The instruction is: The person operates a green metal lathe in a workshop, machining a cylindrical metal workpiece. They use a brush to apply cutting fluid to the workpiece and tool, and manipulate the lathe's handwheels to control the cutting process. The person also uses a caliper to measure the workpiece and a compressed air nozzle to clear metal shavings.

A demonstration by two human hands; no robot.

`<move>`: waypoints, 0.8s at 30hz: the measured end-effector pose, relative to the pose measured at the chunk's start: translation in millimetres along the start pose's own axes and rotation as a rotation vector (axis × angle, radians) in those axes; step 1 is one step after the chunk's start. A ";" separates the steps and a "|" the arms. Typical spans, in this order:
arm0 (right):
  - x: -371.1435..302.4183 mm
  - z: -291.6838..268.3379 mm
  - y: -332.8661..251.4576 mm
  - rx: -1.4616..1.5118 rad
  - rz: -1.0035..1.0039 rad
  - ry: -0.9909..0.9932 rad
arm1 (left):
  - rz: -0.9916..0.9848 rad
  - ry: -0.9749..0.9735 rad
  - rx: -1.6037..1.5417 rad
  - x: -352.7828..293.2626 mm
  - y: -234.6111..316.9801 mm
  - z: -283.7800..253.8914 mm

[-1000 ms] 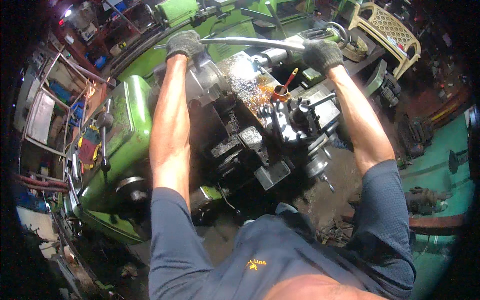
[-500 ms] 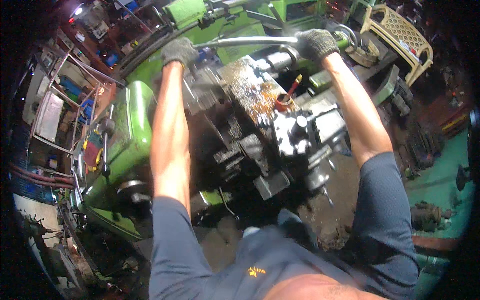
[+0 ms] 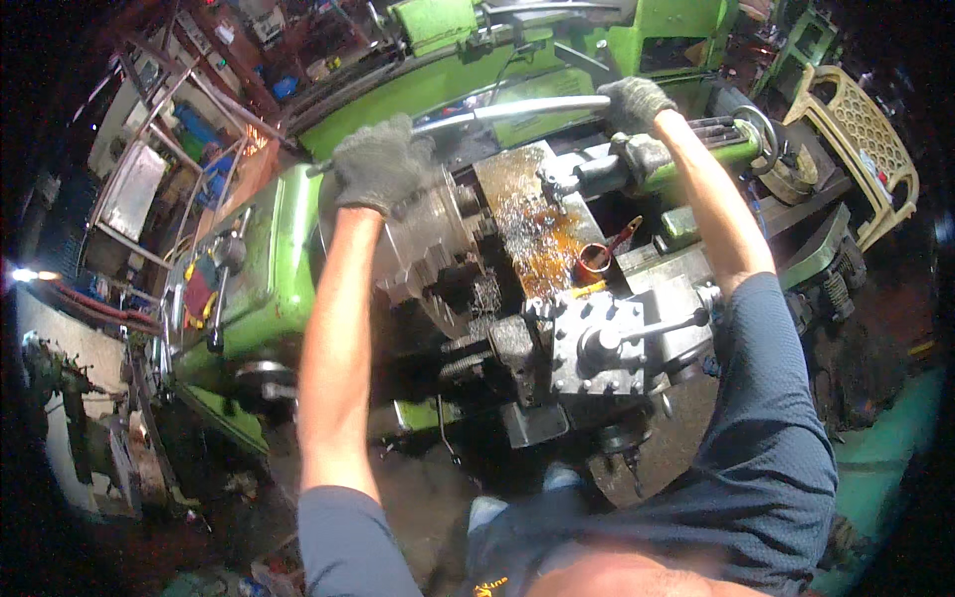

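Note:
My left hand [image 3: 383, 167], in a dark grey knit glove, is closed round a long metal bar [image 3: 507, 109] above the lathe chuck [image 3: 423, 244]. A short end of the bar sticks out to the left of that glove. My right hand [image 3: 637, 103], gloved the same way, grips the bar's right part above the tailstock [image 3: 647, 159]. The bar spans the lathe from left to right and looks slightly bent by the lens. Beneath it lies an oily metal plate covered in chips [image 3: 527, 214]. A red cup [image 3: 594, 261] stands nearer me, with a brush [image 3: 627, 233] in it.
A square tool post [image 3: 597, 343] with a lever handle sits in front of me. The green headstock [image 3: 269, 259] is at left, with tools on it. Behind the tailstock side stands a beige plastic chair [image 3: 865, 149]. A metal rack [image 3: 134, 189] stands far left.
The view has shifted, so the lathe appears lower and farther right. My left hand appears lower in the picture, over the chuck. Both hands still hold the bar.

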State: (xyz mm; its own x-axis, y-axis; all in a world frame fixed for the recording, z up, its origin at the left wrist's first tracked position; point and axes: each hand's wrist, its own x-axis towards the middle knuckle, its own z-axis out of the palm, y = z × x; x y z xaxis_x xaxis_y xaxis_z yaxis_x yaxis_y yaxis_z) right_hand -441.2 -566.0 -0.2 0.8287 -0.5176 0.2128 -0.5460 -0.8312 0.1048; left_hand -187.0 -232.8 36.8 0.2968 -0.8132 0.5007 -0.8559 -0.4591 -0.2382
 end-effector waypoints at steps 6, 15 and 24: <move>-69.1 -14.6 56.8 -0.061 0.118 -0.004 | 0.078 -0.024 -0.169 -63.4 -80.1 -5.3; -383.8 78.2 29.4 0.442 0.597 -0.253 | 0.580 0.176 -0.120 -51.7 6.3 -34.5; -466.1 77.6 -109.4 0.720 0.930 -0.472 | 0.168 -0.306 0.073 97.0 -27.9 15.4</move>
State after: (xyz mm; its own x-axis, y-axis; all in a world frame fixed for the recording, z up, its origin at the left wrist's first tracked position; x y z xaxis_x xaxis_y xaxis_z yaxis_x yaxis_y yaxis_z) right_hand -758.2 -249.5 -186.2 0.2128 -0.8623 -0.4596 -0.8767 0.0391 -0.4794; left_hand -127.8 -304.3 79.2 0.2770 -0.9439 0.1797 -0.8743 -0.3252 -0.3604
